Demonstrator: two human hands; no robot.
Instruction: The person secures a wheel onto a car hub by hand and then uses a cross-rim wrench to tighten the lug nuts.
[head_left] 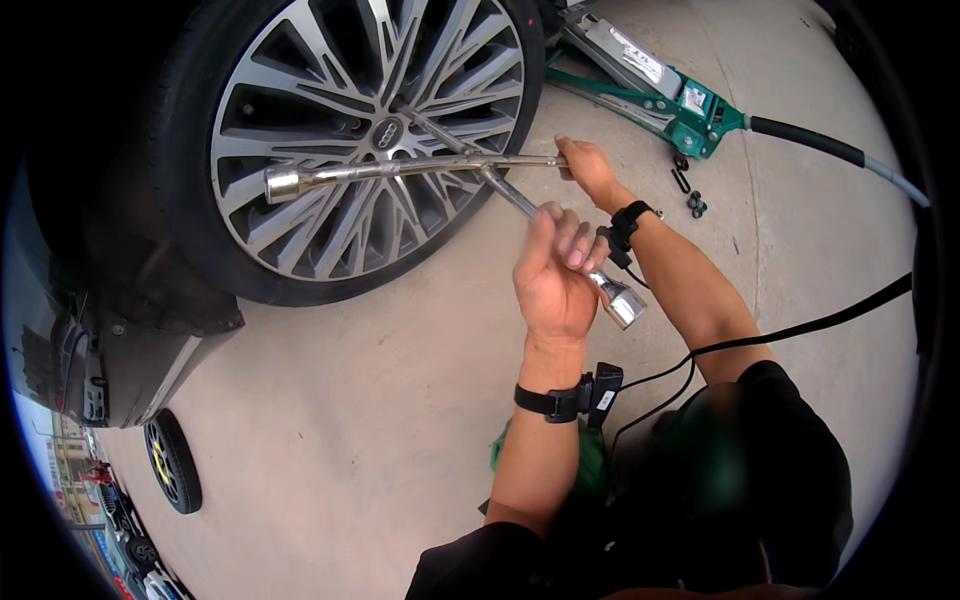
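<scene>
A chrome cross-shaped lug wrench (pixel 380 170) is held up to a car wheel (pixel 300 235) with grey and black spokes and a black tire. One bar of the wrench runs in toward the wheel beside its centre cap; how its tip sits there is hard to see. My left hand (pixel 560 275) is closed around the near end of that same bar, just above its socket. My right hand (pixel 592 172) grips the right-hand end of the crossing bar. The opposite end, a wide socket, sticks out to the left in front of the spokes.
A green and grey floor jack (pixel 650 85) stands at the upper right, its handle reaching right. Small dark parts (pixel 697 204) lie on the concrete near it. A spare wheel (pixel 173 462) rests at the lower left, beside dark car bodywork (pixel 150 350). Black cables (pixel 810 325) trail from my wrists.
</scene>
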